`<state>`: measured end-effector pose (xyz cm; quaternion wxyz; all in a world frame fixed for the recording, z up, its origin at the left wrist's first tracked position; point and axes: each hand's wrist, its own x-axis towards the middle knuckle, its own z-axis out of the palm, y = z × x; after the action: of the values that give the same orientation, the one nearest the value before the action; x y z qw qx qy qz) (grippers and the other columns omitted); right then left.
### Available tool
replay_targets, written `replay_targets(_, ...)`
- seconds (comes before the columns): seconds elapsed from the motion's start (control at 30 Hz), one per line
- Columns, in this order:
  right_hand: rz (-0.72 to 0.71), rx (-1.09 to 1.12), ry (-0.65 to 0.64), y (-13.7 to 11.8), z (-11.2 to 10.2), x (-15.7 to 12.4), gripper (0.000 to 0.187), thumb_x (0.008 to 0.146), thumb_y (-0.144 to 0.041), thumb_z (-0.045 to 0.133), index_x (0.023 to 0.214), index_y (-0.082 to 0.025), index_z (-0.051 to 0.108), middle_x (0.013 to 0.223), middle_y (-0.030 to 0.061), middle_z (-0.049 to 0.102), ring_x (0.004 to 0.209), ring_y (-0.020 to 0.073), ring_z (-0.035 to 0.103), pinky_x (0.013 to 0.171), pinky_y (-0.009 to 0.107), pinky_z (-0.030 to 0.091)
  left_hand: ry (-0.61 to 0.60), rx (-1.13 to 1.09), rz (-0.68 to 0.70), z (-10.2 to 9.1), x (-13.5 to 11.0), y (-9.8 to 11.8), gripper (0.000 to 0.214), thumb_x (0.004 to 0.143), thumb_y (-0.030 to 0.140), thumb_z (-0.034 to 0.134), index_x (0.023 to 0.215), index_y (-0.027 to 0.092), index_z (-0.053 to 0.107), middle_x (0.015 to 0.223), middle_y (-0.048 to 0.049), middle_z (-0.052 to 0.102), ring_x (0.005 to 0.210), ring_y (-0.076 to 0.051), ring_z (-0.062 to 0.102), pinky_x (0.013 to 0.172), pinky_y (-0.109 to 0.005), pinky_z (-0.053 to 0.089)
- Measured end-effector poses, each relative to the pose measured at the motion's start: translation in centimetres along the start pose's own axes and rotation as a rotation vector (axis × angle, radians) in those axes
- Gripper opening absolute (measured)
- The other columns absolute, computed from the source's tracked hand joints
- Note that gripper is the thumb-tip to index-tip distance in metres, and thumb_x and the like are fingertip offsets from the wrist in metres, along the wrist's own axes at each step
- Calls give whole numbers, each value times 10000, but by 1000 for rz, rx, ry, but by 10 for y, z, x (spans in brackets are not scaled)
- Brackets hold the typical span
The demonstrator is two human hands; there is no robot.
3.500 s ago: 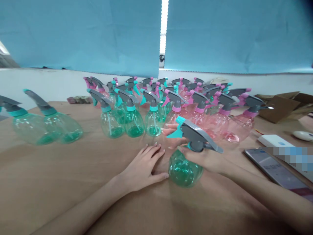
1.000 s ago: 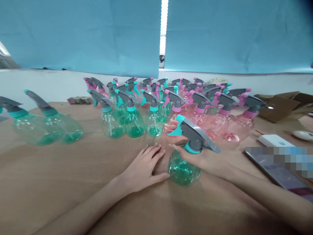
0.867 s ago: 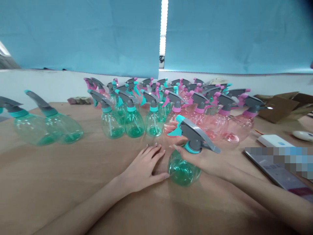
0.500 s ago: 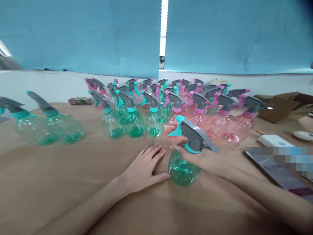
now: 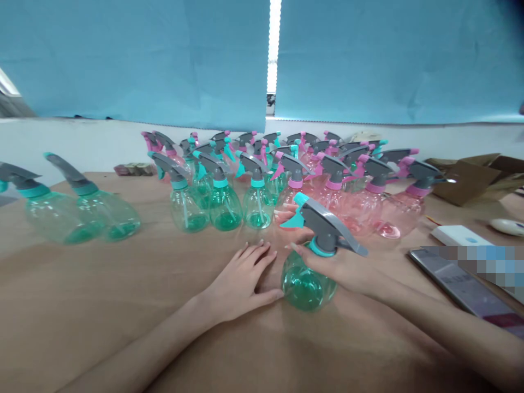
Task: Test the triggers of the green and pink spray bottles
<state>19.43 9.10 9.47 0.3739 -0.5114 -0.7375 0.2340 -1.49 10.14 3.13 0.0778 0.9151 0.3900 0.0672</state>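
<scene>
A clear green spray bottle [image 5: 308, 286] with a grey head and turquoise trigger stands upright at the centre right. Around its neck and back side wraps my right hand [image 5: 327, 262], thumb in front, the other fingers partly hidden behind the bottle. Flat on the table [image 5: 196, 349] lies my left hand [image 5: 244, 278], fingers spread and holding nothing, its thumb tip close beside that bottle. Just beyond the hands stand several green spray bottles [image 5: 226, 210] with turquoise collars. To their right are several pink spray bottles [image 5: 364, 210] with pink collars and grey heads.
Two green spray bottles [image 5: 104, 210] stand apart at the left. On the right are a phone [image 5: 454, 281], a white box-shaped device [image 5: 462, 236], a white mouse [image 5: 507, 226] and an open cardboard box [image 5: 470, 180]. Blue curtains [image 5: 135, 60] hang behind.
</scene>
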Motion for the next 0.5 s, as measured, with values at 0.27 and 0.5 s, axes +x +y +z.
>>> replay_targets(0.27,-34,47,2,-8,-3,1,122,735,-314,476,756,-257,582,644,-3,667,599,180,646,548,302,547,8,-18,1,-1,0,0,733,887,635,496,1435,162,384,1490,-154,390,1398,-300,297,1132,-499,206)
replay_targets(0.5,-62,215,-32,-20,-10,2,58,715,-223,512,707,-280,523,653,-4,642,662,181,674,604,271,571,-19,-4,-12,-3,0,2,722,895,630,485,1435,160,393,1505,-153,365,1405,-295,281,1136,-492,197)
